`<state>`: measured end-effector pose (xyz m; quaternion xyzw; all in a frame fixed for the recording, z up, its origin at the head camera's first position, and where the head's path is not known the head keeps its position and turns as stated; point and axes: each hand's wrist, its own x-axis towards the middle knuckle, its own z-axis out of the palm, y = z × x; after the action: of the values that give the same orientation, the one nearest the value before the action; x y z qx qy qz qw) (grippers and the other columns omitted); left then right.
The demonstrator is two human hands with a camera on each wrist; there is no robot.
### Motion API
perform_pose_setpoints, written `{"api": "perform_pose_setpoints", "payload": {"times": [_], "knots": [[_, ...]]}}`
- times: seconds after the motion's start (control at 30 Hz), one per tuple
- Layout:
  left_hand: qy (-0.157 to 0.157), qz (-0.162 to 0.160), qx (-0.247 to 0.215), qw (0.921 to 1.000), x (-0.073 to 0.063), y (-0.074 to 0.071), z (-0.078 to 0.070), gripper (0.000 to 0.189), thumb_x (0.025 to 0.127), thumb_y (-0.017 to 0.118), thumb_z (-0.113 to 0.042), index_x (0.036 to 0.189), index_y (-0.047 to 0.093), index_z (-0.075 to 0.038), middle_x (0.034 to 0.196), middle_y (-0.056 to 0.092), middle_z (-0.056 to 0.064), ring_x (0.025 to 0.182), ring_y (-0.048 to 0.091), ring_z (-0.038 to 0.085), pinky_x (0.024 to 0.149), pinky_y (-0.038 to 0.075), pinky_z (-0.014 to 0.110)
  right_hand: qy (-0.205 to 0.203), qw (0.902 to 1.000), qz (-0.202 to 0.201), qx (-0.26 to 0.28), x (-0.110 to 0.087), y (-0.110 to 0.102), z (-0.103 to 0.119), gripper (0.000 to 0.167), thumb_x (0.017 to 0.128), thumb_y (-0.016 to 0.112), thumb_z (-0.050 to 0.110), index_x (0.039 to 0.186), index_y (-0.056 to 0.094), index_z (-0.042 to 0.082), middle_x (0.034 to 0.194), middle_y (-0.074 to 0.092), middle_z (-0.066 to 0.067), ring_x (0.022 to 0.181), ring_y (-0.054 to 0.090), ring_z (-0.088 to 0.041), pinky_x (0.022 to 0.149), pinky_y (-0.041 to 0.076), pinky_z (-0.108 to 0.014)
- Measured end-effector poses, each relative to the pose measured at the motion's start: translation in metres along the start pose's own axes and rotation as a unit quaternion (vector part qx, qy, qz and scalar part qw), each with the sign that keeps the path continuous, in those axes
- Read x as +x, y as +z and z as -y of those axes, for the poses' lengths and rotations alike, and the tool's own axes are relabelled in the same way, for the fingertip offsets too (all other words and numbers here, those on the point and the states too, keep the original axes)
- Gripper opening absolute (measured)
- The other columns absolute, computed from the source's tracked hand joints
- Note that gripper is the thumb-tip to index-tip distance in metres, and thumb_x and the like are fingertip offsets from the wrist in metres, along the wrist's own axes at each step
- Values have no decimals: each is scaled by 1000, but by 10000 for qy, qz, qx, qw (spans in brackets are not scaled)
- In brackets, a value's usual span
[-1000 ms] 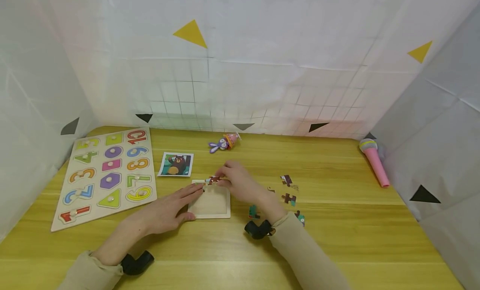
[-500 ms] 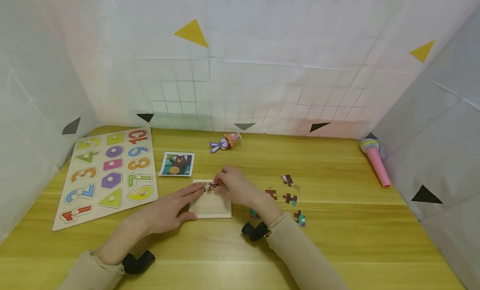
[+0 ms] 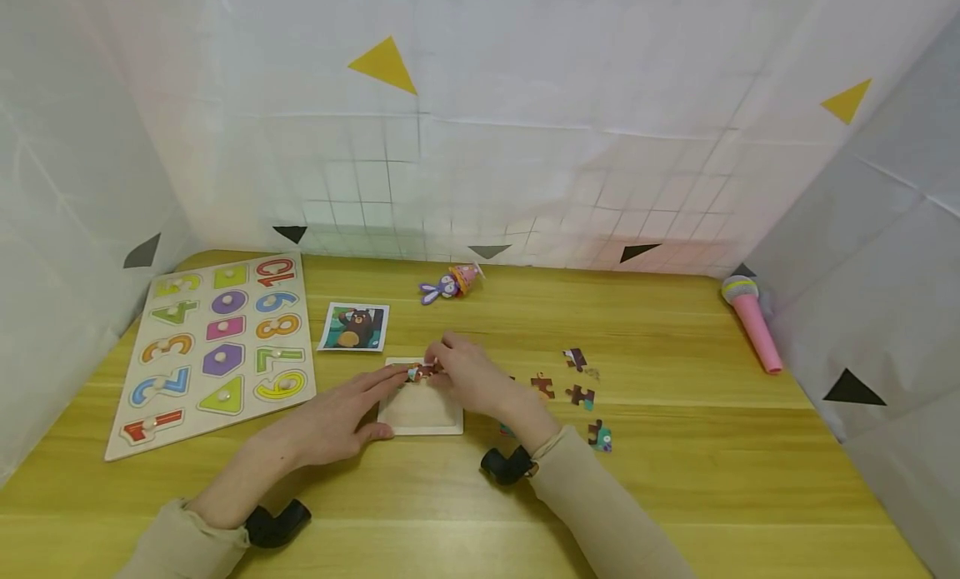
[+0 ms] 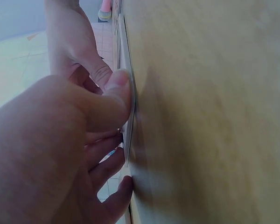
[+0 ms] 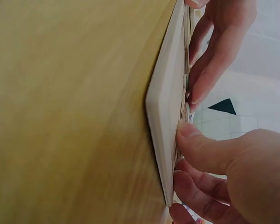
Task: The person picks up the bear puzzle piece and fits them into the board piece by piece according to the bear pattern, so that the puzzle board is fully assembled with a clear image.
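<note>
A shallow wooden puzzle tray (image 3: 420, 414) lies on the table in front of me, with a few jigsaw pieces along its far side. My left hand (image 3: 330, 421) rests over its left side, fingers extended onto the far left pieces and thumb on the rim. At the far right corner my right hand (image 3: 472, 377) pinches a brown jigsaw piece (image 3: 429, 371) between thumb and fingers, low against the tray. The right wrist view shows that thumb (image 5: 190, 133) pressed at the piece's edge; most of the piece is hidden.
Several loose jigsaw pieces (image 3: 581, 396) lie right of the tray, some partly behind the right forearm. A bear picture card (image 3: 354, 327), a number board (image 3: 217, 354), a purple rabbit toy (image 3: 448, 284) and a pink toy microphone (image 3: 752, 322) lie around the table.
My right hand has brought the brown jigsaw piece down and slightly nearer me, into the far side of the tray. The left hand has stayed on the tray.
</note>
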<state>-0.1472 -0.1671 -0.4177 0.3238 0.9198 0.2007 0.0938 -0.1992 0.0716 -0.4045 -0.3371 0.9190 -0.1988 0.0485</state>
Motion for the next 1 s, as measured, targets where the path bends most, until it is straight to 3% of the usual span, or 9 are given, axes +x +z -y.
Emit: {"api": "perform_pose_setpoints", "payload": {"times": [0.43, 0.7, 1.0], "knots": [[123, 37, 106, 9999, -1, 0, -2, 69, 100, 60, -35, 158, 30, -12, 168, 15, -2, 151, 26, 28, 115, 36, 51, -22, 9999, -109, -19, 1, 3, -2, 20, 97, 67, 17, 115, 65, 8, 102, 59, -8, 90, 59, -22, 82, 46, -40], [82, 12, 153, 9998, 0, 0, -2, 70, 100, 61, -36, 159, 29, -16, 166, 24, 0, 151, 25, 29, 116, 35, 51, -165, 9996, -208, 120, 0, 4, -3, 19, 96, 68, 15, 114, 66, 8, 98, 58, -9, 88, 59, -22, 80, 45, -39], [313, 18, 261, 9992, 0, 1, -1, 69, 101, 57, -35, 160, 26, -18, 167, 22, 2, 151, 24, 32, 116, 33, 54, -21, 9998, -165, 55, 1, 5, -2, 17, 96, 68, 15, 111, 65, 7, 101, 59, -8, 90, 59, -21, 81, 46, -39]]}}
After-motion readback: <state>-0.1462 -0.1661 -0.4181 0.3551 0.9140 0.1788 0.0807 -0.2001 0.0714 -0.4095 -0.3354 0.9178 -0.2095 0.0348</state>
